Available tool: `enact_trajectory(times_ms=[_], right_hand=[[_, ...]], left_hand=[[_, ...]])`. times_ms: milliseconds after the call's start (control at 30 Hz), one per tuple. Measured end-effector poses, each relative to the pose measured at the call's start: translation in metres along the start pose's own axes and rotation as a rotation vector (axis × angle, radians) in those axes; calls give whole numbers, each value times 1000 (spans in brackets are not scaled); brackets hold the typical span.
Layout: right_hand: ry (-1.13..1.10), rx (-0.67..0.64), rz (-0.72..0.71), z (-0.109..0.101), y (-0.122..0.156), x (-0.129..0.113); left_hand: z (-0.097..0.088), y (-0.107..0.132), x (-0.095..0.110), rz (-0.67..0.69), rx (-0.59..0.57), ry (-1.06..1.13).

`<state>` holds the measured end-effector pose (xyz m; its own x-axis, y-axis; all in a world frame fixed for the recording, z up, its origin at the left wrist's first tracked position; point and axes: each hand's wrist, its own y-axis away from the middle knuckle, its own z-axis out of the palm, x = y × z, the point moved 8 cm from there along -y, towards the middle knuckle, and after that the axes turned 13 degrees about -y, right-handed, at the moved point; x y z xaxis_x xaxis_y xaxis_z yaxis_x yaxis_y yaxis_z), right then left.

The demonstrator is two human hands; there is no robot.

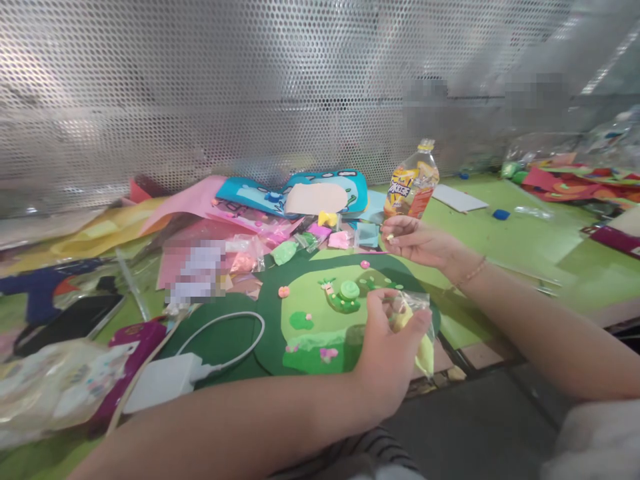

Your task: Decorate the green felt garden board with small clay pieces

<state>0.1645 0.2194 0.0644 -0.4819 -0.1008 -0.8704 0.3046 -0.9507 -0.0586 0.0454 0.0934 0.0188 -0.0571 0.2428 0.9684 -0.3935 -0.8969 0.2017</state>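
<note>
My left hand [387, 347] is closed around a small clear plastic bag [417, 327] holding yellow clay, near the table's front edge. My right hand [417, 240] hovers a little farther back, its fingers pinched on a tiny pale yellow bit of clay [390, 236]. Below both hands lies a round dark green felt board [270, 333] with a light green patch [320, 307]. On that patch sit a small green clay figure [345, 297] and pink clay bits [284, 291]. A bracelet circles my right wrist.
A drink bottle [413, 187] stands behind my right hand. Small bags of coloured clay [285, 252], pink and blue foam sheets [300, 193], a white charger with its cable [165, 381], a dark phone [70, 320] and a magenta case [135, 337] crowd the left. Perforated metal wall behind.
</note>
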Motion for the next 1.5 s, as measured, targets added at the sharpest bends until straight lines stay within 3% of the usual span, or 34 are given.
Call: enact_trajectory(times_ms=[100,300,500,667,1033,1200,1367,1500], right_hand=[[10,33,10,-3,0,1],[64,39,61,2,2,6],[168,-168,204,26,13,15],[299,-396,143,42,17,14],[521,-535,222,54,25,21],[682,-605,149,62,28,17],[694,-551,1,65,25,8],[527,-470,-25,53,21,5]], left_hand=[[2,0,0,0,-32,23],[-4,-2,8,46,20,-4],[-11,-6,14,89,95,-39],[-11,-6,15,81,111,-41],[-9,-6,15,95,81,-31],[-10,-6,15,81,91,-59],[-10,-6,16,82,97,-62],[-11,-8,12,50,108,-85]])
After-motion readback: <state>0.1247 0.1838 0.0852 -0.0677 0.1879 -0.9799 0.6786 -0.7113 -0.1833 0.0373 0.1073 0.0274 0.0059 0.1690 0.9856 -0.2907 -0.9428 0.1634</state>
